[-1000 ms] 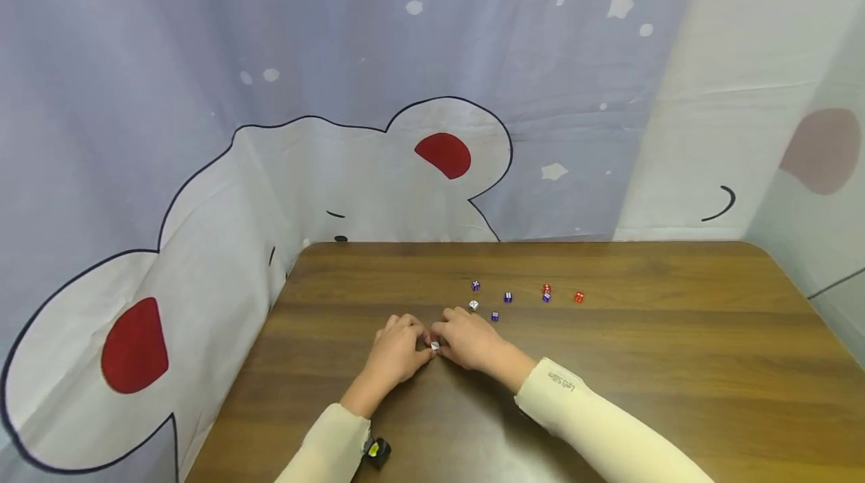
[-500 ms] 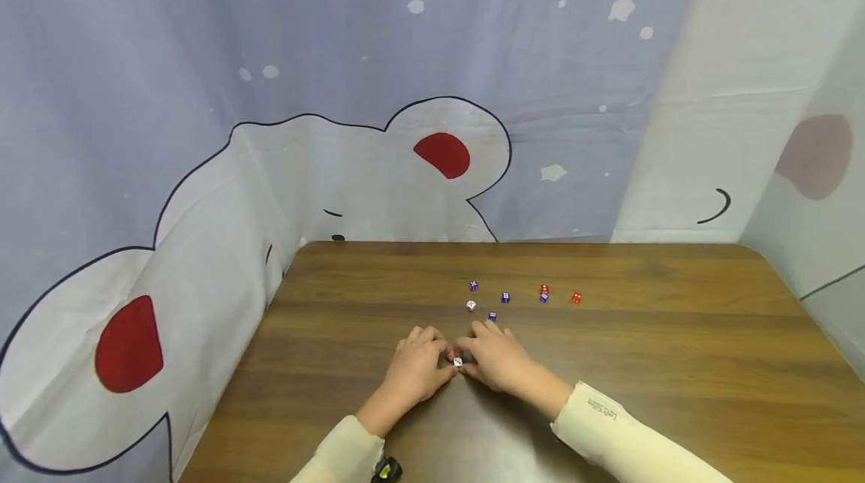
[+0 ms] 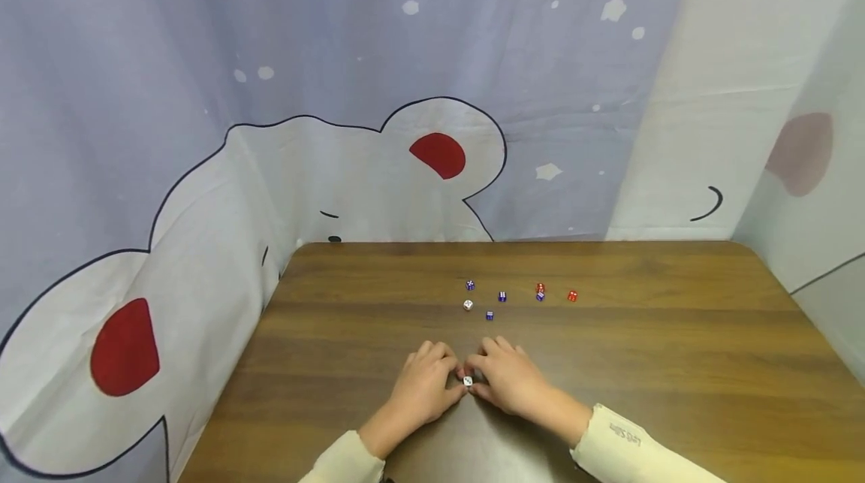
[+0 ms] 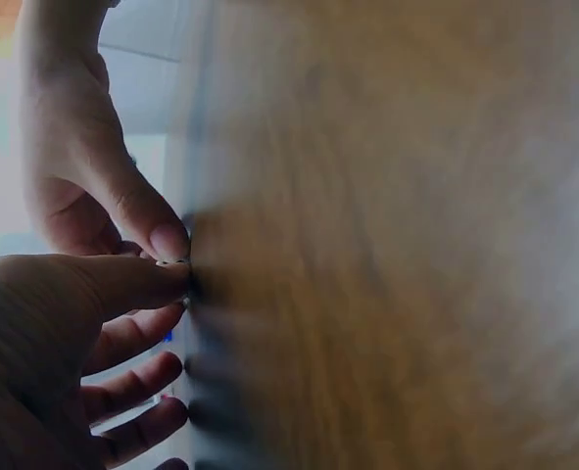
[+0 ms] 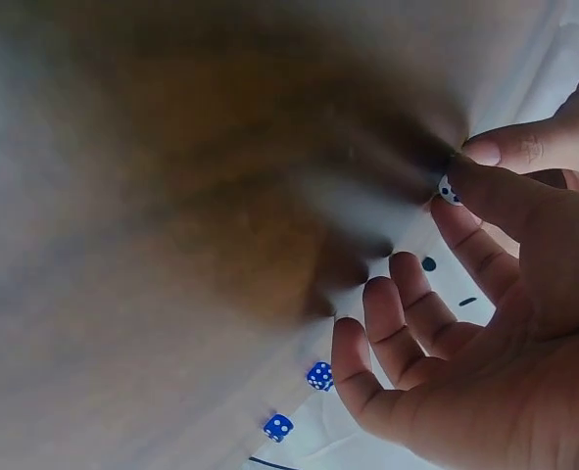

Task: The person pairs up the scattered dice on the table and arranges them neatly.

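A white die (image 3: 468, 381) with dark pips sits between the fingertips of both hands near the middle of the table (image 3: 649, 370). From its left side my left hand (image 3: 424, 387) holds it with thumb and index finger. My right hand (image 3: 510, 380) pinches it from the right in the same way, its other fingers spread and bent. In the right wrist view part of the white die (image 5: 448, 190) shows between thumb and index finger. The left wrist view hides most of it behind the thumbs. A reddish patch shows beside the die; I cannot tell what it is.
Beyond the hands lie another white die (image 3: 468, 305) and blue dice (image 3: 489, 315), several in all. A red die (image 3: 541, 288) stands right behind a blue one (image 3: 540, 296). Farther right lies another red die (image 3: 573, 296). A printed curtain (image 3: 378, 182) hangs behind the table.
Both hands have moved right and toward the person, with the white die between their fingertips throughout. The dice farther back have stayed in place.
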